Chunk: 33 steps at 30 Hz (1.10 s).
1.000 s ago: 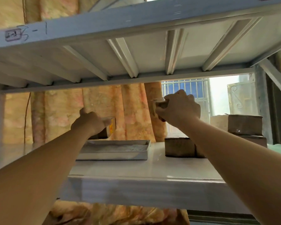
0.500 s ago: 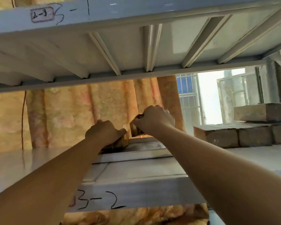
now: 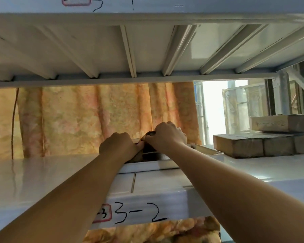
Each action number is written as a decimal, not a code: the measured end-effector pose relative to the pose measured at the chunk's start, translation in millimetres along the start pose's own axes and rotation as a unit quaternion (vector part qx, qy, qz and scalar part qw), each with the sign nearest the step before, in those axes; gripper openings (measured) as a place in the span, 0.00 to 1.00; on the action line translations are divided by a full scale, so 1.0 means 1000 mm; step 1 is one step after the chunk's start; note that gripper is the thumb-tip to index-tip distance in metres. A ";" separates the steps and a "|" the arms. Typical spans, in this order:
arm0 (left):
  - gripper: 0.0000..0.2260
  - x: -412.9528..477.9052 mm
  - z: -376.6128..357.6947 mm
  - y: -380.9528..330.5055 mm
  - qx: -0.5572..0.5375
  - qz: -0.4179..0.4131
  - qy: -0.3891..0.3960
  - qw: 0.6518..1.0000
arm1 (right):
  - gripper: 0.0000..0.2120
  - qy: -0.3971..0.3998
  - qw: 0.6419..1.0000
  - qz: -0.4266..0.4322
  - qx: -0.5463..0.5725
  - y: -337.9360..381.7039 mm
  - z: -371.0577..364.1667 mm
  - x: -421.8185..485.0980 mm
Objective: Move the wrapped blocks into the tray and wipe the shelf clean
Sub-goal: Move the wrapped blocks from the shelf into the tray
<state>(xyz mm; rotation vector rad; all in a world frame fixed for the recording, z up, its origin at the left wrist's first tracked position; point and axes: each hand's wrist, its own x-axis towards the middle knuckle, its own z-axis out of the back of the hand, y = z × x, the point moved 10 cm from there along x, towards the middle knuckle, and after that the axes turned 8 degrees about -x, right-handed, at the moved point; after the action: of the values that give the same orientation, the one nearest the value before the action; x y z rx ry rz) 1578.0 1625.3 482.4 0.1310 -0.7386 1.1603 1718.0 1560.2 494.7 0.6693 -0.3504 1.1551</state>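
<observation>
- Hands meet above the tray (image 3: 207, 150), and between them they hide most of what we carry.
- Our left hand (image 3: 118, 146) is clenched with its knuckles towards us. It grips the left block (image 3: 138, 157), of which only a brown lower corner shows under the palm, just above the tray's front wall.
- Our right hand (image 3: 167, 135) curls over the right block (image 3: 150, 133). We see a crinkled top corner of wrap by the thumb and a dark, shaded face below it.
- Both blocks sit close together over the tray's left half. We cannot tell whether they touch each other or rest on the tray floor.
- We cannot tell which way either held block's long axis runs, as too much is covered.
- The tray lies flat on the shelf (image 3: 42, 174) with its long axis running left to right along it. Our forearms cover its left end and part of its front wall.
- On the same shelf to the right, apart from the tray, is the stack (image 3: 239, 146) of more wrapped blocks. A row lies flat side by side, with one block on top, long side left to right. The frame edge cuts the stack off.
- The shelf's front lip carries a handwritten "3-2" label (image 3: 139, 214), partly hidden by our left arm.
- Behind hangs an orange curtain (image 3: 86, 120), beside a window (image 3: 212, 111) that is too washed out to read.
</observation>
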 end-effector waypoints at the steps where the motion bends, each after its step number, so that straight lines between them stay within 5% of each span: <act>1: 0.28 0.000 0.002 0.001 -0.001 -0.003 -0.008 1.000 | 0.20 0.001 1.000 0.002 0.000 0.001 -0.001 0.001; 5: 0.32 -0.003 0.007 0.002 0.030 -0.003 -0.019 0.999 | 0.23 0.032 0.999 0.018 -0.003 0.001 -0.002 0.009; 9: 0.38 -0.003 -0.013 0.013 -0.029 0.021 0.054 0.998 | 0.38 0.076 0.997 0.016 0.021 -0.007 -0.009 0.025; 15: 0.38 -0.002 -0.020 0.022 -0.134 0.033 0.084 0.987 | 0.39 0.202 0.975 -0.014 0.091 -0.016 -0.046 0.034; 25: 0.30 -0.003 -0.010 0.026 -0.147 0.051 0.039 0.987 | 0.18 0.248 0.946 -0.013 0.208 -0.012 -0.062 0.034; 33: 0.35 -0.001 -0.022 0.029 -0.171 0.057 0.118 0.977 | 0.40 0.339 0.916 0.048 0.208 -0.018 -0.074 0.015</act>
<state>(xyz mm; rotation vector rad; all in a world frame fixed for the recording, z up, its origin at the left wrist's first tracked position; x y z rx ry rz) 1563.1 1646.3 457.2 -0.3355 -0.7298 1.1162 1733.9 1615.0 441.6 0.5742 0.4722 1.4944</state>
